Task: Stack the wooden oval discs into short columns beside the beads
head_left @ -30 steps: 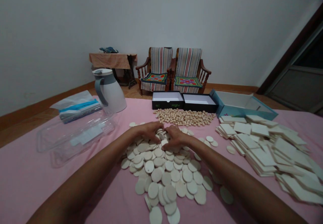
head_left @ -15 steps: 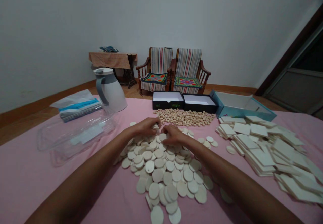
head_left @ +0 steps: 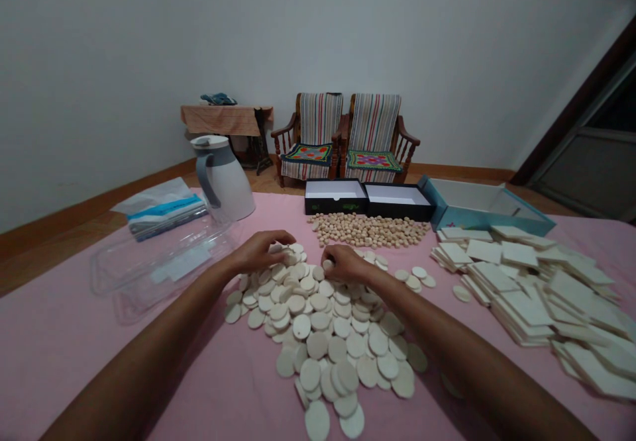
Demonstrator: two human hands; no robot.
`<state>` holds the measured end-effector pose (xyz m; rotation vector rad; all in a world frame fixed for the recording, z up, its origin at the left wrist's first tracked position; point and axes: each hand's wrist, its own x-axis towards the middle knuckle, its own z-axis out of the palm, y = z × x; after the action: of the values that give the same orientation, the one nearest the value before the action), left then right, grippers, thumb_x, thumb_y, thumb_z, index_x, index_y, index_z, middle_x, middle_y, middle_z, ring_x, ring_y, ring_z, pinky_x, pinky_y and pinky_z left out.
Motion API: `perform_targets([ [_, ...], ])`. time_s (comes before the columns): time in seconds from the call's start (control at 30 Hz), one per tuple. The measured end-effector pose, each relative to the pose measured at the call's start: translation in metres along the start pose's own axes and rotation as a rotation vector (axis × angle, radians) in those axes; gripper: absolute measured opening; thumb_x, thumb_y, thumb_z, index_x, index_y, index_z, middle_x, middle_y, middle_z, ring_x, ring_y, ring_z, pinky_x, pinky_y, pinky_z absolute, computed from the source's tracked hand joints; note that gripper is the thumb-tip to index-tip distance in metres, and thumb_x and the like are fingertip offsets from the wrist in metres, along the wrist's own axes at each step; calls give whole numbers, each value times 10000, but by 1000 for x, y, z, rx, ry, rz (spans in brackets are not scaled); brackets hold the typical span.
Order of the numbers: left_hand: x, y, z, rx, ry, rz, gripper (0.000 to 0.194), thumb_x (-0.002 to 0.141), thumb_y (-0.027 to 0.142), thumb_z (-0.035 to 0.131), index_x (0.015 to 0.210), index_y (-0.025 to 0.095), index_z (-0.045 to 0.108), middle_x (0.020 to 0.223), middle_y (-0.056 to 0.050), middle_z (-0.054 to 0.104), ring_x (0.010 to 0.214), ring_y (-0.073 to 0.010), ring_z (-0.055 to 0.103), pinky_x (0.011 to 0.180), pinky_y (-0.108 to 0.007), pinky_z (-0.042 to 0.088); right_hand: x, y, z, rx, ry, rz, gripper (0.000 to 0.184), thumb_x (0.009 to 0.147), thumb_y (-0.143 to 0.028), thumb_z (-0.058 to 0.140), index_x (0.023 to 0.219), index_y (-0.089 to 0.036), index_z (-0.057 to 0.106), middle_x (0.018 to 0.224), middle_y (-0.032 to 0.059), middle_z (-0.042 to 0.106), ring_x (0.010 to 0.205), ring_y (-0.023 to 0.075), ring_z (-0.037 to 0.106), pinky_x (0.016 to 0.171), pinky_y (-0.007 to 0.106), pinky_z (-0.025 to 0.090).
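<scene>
A heap of pale round wooden discs point(head_left: 320, 322) spreads across the pink cloth in front of me. At its far left side my left hand point(head_left: 258, 250) rests with fingers stretched and apart, the fingertips over several discs point(head_left: 297, 249) on top. My right hand point(head_left: 346, 263) is at the far middle of the heap, its fingers curled closed. A single wooden disc point(head_left: 328, 265) shows at its fingertips, pinched there. Just beyond both hands lies a band of small wooden beads point(head_left: 370, 230).
Square wooden tiles point(head_left: 529, 295) are piled at the right, before a blue box point(head_left: 487, 209). Two black open boxes point(head_left: 335, 206) stand behind the beads. A white jug point(head_left: 226, 179), a tissue pack point(head_left: 163, 208) and clear plastic trays point(head_left: 169, 269) sit at the left.
My left hand has moved left, away from my right hand, and its fingers have opened from the discs they held. My right hand has closed more tightly. The view has shifted slightly.
</scene>
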<state>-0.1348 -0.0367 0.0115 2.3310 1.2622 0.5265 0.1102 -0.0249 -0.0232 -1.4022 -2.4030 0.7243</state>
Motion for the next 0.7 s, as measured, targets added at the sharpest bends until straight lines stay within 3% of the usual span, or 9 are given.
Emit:
perform_targets([
  [0.2,4,34,3,-23,359,61,291,854,376,538,1050,176,618,1059,-70,678,962,-194,630,866,-347,496,16,-20,2,138,106,-35,163,689,-139,629,848,-166,654,808,6,655,744,132,564,645,229,401],
  [0.37,10,70,14,-57,489,160,267,886,343,531,1075,171,608,1042,-68,676,958,-182,628,855,-325,504,10,-22,-2,344,185,-211,191,752,-209,618,937,-176,651,934,36,679,846,147,605,722,255,455],
  [0.47,11,78,24,-55,362,210,249,898,327,518,1075,175,605,1044,-71,675,936,-175,630,829,-315,507,-18,8,-26,303,239,-146,161,774,-198,582,916,-166,650,931,57,681,824,153,618,702,261,467],
  [0.6,19,81,44,23,82,280,315,869,315,561,1159,191,564,1134,-90,649,1021,-203,606,872,-344,488,-71,69,-64,-46,245,71,183,765,-200,572,924,-156,651,922,79,681,836,186,616,734,290,461],
  [0.7,39,83,64,83,-69,342,410,837,324,610,1222,212,527,1238,-105,598,1135,-241,549,951,-386,439,-106,104,-75,-279,146,254,488,712,-254,650,1178,-124,588,1138,158,633,1039,271,580,862,356,431],
])
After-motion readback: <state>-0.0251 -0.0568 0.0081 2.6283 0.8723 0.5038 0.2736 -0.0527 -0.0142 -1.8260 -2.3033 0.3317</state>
